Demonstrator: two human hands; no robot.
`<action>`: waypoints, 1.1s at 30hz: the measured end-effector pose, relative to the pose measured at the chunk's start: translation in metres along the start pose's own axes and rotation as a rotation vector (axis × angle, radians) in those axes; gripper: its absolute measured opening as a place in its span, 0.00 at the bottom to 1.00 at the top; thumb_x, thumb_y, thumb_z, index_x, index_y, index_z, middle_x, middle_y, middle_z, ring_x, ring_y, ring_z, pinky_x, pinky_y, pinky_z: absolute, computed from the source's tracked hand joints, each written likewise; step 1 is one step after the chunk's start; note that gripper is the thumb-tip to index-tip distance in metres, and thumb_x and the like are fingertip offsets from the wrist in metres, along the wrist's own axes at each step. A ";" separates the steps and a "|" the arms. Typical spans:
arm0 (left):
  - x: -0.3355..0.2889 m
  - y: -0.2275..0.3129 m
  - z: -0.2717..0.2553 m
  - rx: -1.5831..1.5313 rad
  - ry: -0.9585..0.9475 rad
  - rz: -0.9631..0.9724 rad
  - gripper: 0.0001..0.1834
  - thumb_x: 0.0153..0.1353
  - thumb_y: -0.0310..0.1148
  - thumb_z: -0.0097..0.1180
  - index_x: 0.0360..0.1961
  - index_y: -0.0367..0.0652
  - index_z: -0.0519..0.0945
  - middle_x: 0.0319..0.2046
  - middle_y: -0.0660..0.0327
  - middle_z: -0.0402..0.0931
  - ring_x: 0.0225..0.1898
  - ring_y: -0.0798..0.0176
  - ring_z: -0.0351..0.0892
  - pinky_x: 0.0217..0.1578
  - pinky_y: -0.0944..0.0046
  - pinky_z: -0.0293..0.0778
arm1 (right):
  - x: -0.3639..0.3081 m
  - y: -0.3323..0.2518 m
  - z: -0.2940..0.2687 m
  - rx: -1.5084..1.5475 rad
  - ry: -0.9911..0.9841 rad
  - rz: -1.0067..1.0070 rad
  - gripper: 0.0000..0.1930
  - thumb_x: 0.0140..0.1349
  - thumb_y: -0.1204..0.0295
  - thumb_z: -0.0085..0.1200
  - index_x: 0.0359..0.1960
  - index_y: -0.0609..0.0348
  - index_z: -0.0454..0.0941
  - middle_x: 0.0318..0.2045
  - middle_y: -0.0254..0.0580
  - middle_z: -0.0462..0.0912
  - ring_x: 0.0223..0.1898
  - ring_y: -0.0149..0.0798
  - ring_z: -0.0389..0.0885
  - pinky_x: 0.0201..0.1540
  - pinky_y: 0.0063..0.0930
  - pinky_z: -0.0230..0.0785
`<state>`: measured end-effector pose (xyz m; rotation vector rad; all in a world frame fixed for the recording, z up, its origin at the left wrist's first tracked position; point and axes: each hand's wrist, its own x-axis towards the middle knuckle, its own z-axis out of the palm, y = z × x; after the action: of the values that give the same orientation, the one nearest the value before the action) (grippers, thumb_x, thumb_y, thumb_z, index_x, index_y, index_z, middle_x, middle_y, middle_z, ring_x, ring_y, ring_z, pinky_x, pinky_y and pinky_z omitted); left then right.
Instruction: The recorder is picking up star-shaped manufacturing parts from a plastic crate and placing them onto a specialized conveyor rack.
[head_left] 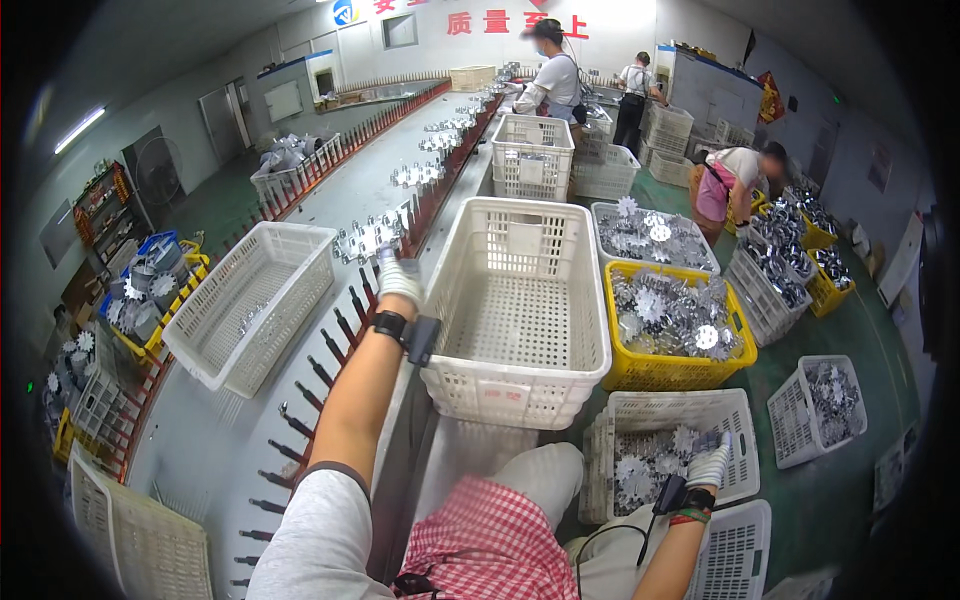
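Note:
My left hand [399,279], in a white striped glove with purple fingertips, reaches to a cluster of silver star-shaped metal parts [366,240] beside the line of upright pegs. Its fingers look closed at the near edge of the cluster. Low on the right, my right hand [708,466], gloved the same way, is inside a white basket [742,420] of loose star-shaped metal parts [640,465]. The fingers are curled, and what they hold is hidden. Between my arms stands a large white crate [520,385], its slotted bottom showing.
A red-edged conveyor with dark pegs [345,325] runs away from me. On its left lies a long white basket [215,370]. A yellow crate [660,375] of metal parts stands right. Co-workers stand at the line [558,80] and bend over crates [735,175].

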<state>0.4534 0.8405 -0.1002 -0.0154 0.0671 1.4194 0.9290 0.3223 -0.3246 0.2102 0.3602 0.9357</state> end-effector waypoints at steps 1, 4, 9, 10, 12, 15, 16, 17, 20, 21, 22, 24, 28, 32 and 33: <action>-0.017 -0.012 0.017 0.194 0.094 0.227 0.21 0.54 0.47 0.49 0.42 0.44 0.71 0.39 0.61 0.72 0.36 0.64 0.71 0.41 0.70 0.68 | -0.009 -0.015 0.001 -0.007 -0.021 0.000 0.24 0.59 0.54 0.35 0.52 0.56 0.64 0.54 0.39 0.64 0.56 0.38 0.59 0.59 0.32 0.45; -0.013 0.078 0.011 0.443 0.161 0.283 0.14 0.53 0.41 0.52 0.36 0.43 0.72 0.35 0.58 0.74 0.34 0.56 0.74 0.36 0.59 0.75 | -0.014 0.111 0.044 -0.770 0.190 -0.319 0.24 0.56 0.54 0.41 0.49 0.56 0.66 0.51 0.40 0.67 0.52 0.39 0.63 0.57 0.32 0.49; -0.061 0.064 0.027 0.573 0.000 0.204 0.13 0.58 0.35 0.43 0.42 0.41 0.71 0.40 0.56 0.73 0.41 0.57 0.73 0.43 0.59 0.72 | -0.051 0.129 0.076 -0.974 0.348 -0.444 0.21 0.55 0.55 0.45 0.44 0.56 0.69 0.43 0.39 0.71 0.45 0.38 0.68 0.51 0.35 0.56; -0.085 0.047 0.043 0.630 0.008 0.207 0.14 0.59 0.36 0.42 0.43 0.42 0.71 0.41 0.57 0.72 0.42 0.59 0.72 0.46 0.62 0.70 | -0.054 0.132 0.080 -0.971 0.366 -0.480 0.21 0.55 0.55 0.45 0.44 0.56 0.69 0.43 0.39 0.71 0.45 0.38 0.68 0.51 0.35 0.56; -0.116 0.058 0.061 0.718 -0.039 0.334 0.15 0.58 0.37 0.45 0.45 0.45 0.70 0.42 0.61 0.72 0.41 0.65 0.72 0.44 0.66 0.70 | -0.054 0.157 0.087 -1.158 0.055 -0.254 0.19 0.54 0.55 0.47 0.39 0.55 0.70 0.39 0.40 0.71 0.42 0.37 0.68 0.47 0.37 0.59; -0.124 0.063 0.096 0.867 -0.205 0.475 0.21 0.54 0.43 0.50 0.47 0.45 0.68 0.38 0.62 0.73 0.37 0.66 0.74 0.31 0.70 0.71 | -0.054 0.199 0.091 -1.335 0.071 -0.305 0.17 0.53 0.55 0.48 0.35 0.55 0.69 0.32 0.40 0.72 0.34 0.36 0.70 0.38 0.32 0.65; -0.130 0.064 0.113 0.963 -0.308 0.408 0.20 0.54 0.41 0.49 0.46 0.43 0.68 0.37 0.61 0.73 0.35 0.64 0.76 0.28 0.71 0.72 | -0.055 0.212 0.093 -1.345 0.035 -0.261 0.17 0.53 0.55 0.49 0.34 0.56 0.69 0.31 0.40 0.72 0.32 0.36 0.71 0.36 0.30 0.66; -0.141 0.057 0.130 0.953 -0.343 0.365 0.19 0.55 0.39 0.48 0.46 0.41 0.68 0.36 0.59 0.74 0.35 0.62 0.76 0.27 0.73 0.72 | -0.061 0.236 0.099 -1.397 -0.030 -0.191 0.18 0.54 0.56 0.49 0.38 0.58 0.68 0.31 0.41 0.72 0.34 0.37 0.72 0.38 0.31 0.67; -0.195 0.000 0.159 1.021 -0.490 -0.025 0.21 0.54 0.38 0.49 0.46 0.38 0.67 0.36 0.58 0.73 0.35 0.62 0.75 0.30 0.67 0.73 | -0.091 0.305 0.122 -1.492 -0.330 0.053 0.24 0.55 0.58 0.48 0.47 0.61 0.63 0.39 0.44 0.72 0.41 0.40 0.72 0.44 0.34 0.67; -0.202 -0.017 0.143 1.151 -0.507 -0.215 0.21 0.52 0.38 0.51 0.45 0.38 0.67 0.36 0.59 0.73 0.32 0.65 0.74 0.29 0.69 0.72 | -0.102 0.326 0.129 -1.442 -0.385 0.048 0.24 0.57 0.58 0.46 0.50 0.62 0.61 0.41 0.44 0.71 0.42 0.38 0.71 0.45 0.32 0.66; -0.215 -0.021 0.131 1.295 -0.515 -0.372 0.22 0.51 0.38 0.52 0.45 0.38 0.67 0.35 0.60 0.73 0.30 0.68 0.74 0.27 0.71 0.71 | -0.111 0.351 0.131 -1.381 -0.463 0.074 0.25 0.59 0.58 0.43 0.52 0.63 0.59 0.42 0.43 0.71 0.44 0.35 0.70 0.46 0.30 0.64; -0.258 -0.062 0.111 1.443 -0.553 -0.606 0.22 0.51 0.38 0.52 0.45 0.37 0.67 0.33 0.61 0.74 0.28 0.68 0.74 0.26 0.72 0.71 | -0.120 0.370 0.129 -1.155 -0.509 0.150 0.27 0.58 0.57 0.44 0.55 0.59 0.56 0.44 0.41 0.70 0.45 0.32 0.69 0.48 0.27 0.62; -0.286 -0.093 0.078 1.432 -0.734 -0.962 0.24 0.53 0.42 0.52 0.46 0.35 0.67 0.33 0.60 0.73 0.31 0.67 0.74 0.30 0.68 0.73 | -0.126 0.340 0.100 -1.218 -0.094 -0.015 0.20 0.55 0.61 0.49 0.48 0.52 0.65 0.40 0.31 0.71 0.39 0.26 0.71 0.38 0.19 0.65; -0.241 -0.057 0.073 1.342 -0.532 -0.838 0.32 0.50 0.45 0.54 0.51 0.34 0.63 0.41 0.53 0.71 0.42 0.61 0.71 0.45 0.65 0.67 | -0.109 0.268 0.058 -0.597 0.194 -0.087 0.16 0.52 0.69 0.50 0.44 0.55 0.67 0.40 0.37 0.72 0.38 0.33 0.73 0.35 0.24 0.69; -0.221 -0.037 0.070 1.239 -0.498 -0.700 0.33 0.50 0.46 0.53 0.51 0.34 0.62 0.44 0.52 0.69 0.45 0.60 0.69 0.47 0.63 0.65 | -0.106 0.259 0.050 -1.147 0.032 -0.293 0.16 0.52 0.71 0.48 0.45 0.56 0.66 0.41 0.37 0.72 0.40 0.34 0.72 0.39 0.26 0.67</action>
<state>0.4600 0.6202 -0.0194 1.2113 0.4669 0.4735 0.6979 0.3846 -0.1704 -0.8855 -0.1527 0.7315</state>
